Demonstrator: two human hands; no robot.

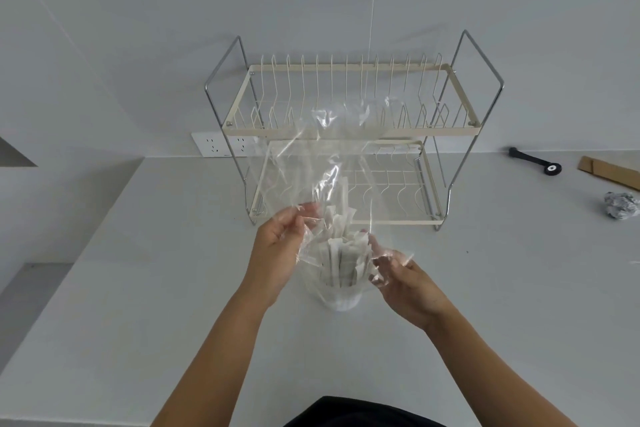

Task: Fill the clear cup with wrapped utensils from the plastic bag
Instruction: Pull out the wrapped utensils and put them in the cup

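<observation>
A clear cup (341,298) stands on the white counter in front of me, packed with several white wrapped utensils (341,253) that stick up out of it. A clear plastic bag (311,163) is held upside down over the cup, its closed end rising in front of the rack, with one wrapped utensil still up inside it. My left hand (280,246) pinches the bag's left edge beside the utensils. My right hand (403,277) grips the bag's right edge with curled fingers, just right of the cup.
A two-tier cream wire dish rack (349,130) stands behind the cup against the tiled wall. A wall socket (221,146) is left of it. At the far right lie a black tool (535,160), a cardboard piece (611,172) and crumpled foil (621,205).
</observation>
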